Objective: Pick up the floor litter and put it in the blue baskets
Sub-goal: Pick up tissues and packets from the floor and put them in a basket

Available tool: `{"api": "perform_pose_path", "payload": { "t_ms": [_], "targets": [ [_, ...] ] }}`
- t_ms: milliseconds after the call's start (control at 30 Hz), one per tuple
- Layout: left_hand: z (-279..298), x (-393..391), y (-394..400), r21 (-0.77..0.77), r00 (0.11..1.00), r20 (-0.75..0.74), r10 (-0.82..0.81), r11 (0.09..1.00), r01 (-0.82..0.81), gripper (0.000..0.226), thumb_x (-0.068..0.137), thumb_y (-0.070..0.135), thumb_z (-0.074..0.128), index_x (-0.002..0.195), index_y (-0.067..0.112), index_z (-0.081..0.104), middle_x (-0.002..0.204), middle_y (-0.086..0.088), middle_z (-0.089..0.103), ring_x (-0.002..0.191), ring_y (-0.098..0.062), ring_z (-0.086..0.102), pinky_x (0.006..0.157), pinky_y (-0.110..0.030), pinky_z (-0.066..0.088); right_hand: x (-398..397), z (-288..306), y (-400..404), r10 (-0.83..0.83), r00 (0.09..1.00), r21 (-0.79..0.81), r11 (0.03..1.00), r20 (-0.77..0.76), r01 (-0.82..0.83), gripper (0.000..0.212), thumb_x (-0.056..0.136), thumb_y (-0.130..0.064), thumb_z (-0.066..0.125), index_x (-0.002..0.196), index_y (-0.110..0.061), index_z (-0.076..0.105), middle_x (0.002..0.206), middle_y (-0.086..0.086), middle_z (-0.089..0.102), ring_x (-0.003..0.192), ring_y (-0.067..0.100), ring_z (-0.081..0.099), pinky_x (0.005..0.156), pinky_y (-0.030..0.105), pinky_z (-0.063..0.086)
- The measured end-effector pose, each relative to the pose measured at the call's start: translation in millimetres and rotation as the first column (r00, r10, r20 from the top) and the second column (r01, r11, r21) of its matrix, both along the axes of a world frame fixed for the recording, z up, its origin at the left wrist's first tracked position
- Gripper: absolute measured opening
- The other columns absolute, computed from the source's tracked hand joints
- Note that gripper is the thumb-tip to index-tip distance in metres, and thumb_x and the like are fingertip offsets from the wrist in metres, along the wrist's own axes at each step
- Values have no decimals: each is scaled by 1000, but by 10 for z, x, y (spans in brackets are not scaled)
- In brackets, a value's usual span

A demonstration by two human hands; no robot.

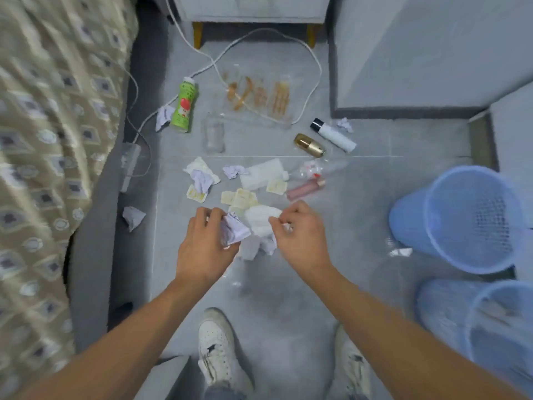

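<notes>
Both arms reach straight down and forward over the grey tiled floor (288, 298), backs of the hands up, wrists near each other. The left hand (206, 243) has its fingers curled round a crumpled pale lilac paper ball (235, 230), gripping it just above the tiles. The right hand (300, 235) is bent in a pinch, fingertips clamped on the edge of a soft white folded tissue wad (261, 217) that lies between the two hands and touches the paper ball's side.

Beyond the hands the litter is spread out: small cream square sachets (240, 197) lie flat just past the wad; a pink slim tube (305, 188) lies with its long axis running left to right, tilted up toward the right; a gold rounded bottle (310, 145) and a white bottle with a black cap (333, 134) both lie on their sides, pointing diagonally from upper left to lower right. A green plastic bottle with an apple label (183, 105) lies nearly lengthwise away from us, cap at the far end.

To the right, two blue mesh plastic baskets (450, 220) stand near the wall, the farther one tipped with its mouth facing us
</notes>
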State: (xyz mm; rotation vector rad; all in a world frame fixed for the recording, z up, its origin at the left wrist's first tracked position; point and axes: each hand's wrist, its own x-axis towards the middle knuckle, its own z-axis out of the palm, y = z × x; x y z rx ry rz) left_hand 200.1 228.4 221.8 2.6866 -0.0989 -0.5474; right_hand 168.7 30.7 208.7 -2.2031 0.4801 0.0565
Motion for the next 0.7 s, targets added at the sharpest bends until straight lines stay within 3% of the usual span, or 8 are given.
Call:
{"api": "perform_pose_path", "payload": {
  "t_ms": [100, 233, 333, 400, 500, 600, 700],
  "targets": [
    [403, -155, -654, -67, 989, 1, -146, 987, 146, 51, 76, 32, 81, 118, 25, 52, 121, 5, 45, 107, -24, 54, 65, -36, 48, -431, 409, -615, -112, 994, -65, 991, 10, 113, 10, 78, 2, 66, 77, -5, 74, 90, 2, 60, 76, 16, 58, 71, 27, 46],
    [770, -522, -1679, -161, 939, 54, -340, 925, 345, 50, 73, 31, 84, 113, 25, 55, 114, 5, 49, 99, -25, 58, 59, -38, 53, -1175, 674, -1478, -314, 949, -155, 940, -35, 305, 20, 76, 5, 64, 83, -8, 77, 94, 2, 64, 79, 19, 63, 74, 32, 51],
    [880, -908, -2480, -179, 871, 125, -475, 853, 490, 50, 72, 34, 83, 112, 23, 56, 112, 4, 49, 100, -24, 55, 56, -36, 49, -1805, 761, -2115, -436, 900, -221, 878, 3, 425, 19, 75, 11, 67, 82, -5, 77, 91, 4, 64, 75, 15, 59, 73, 25, 49],
    [868, -1246, -2986, -182, 827, 119, -549, 807, 562, 51, 73, 39, 80, 114, 23, 53, 113, 5, 47, 101, -21, 52, 56, -35, 49, -2279, 771, -2515, -519, 855, -254, 828, -10, 499, 17, 78, 10, 68, 84, -4, 77, 94, 3, 64, 78, 12, 57, 76, 23, 48],
    [757, -1759, -3629, -189, 768, 105, -632, 745, 639, 49, 75, 45, 76, 112, 25, 50, 111, 5, 46, 99, -20, 51, 58, -37, 52, -2931, 687, -2998, -603, 796, -287, 771, -41, 569, 14, 82, 7, 69, 85, -3, 77, 96, 0, 62, 82, 16, 60, 75, 32, 51],
    [541, -2204, -4142, -190, 722, 77, -688, 700, 688, 48, 76, 45, 74, 112, 24, 49, 111, 2, 45, 102, -22, 51, 63, -41, 55, -3411, 544, -3366, -674, 728, -340, 718, -126, 607, 11, 84, 3, 68, 86, -4, 76, 97, -2, 60, 83, 19, 61, 74, 29, 46],
    [261, -2580, -4488, -138, 643, 43, -764, 633, 762, 52, 76, 42, 73, 117, 22, 47, 115, -1, 47, 105, -26, 51, 65, -42, 55, -3749, 327, -3607, -692, 689, -374, 711, -218, 596, 13, 84, 4, 64, 88, -5, 71, 99, 5, 63, 85, 26, 63, 76, 39, 54]
  ]
}}
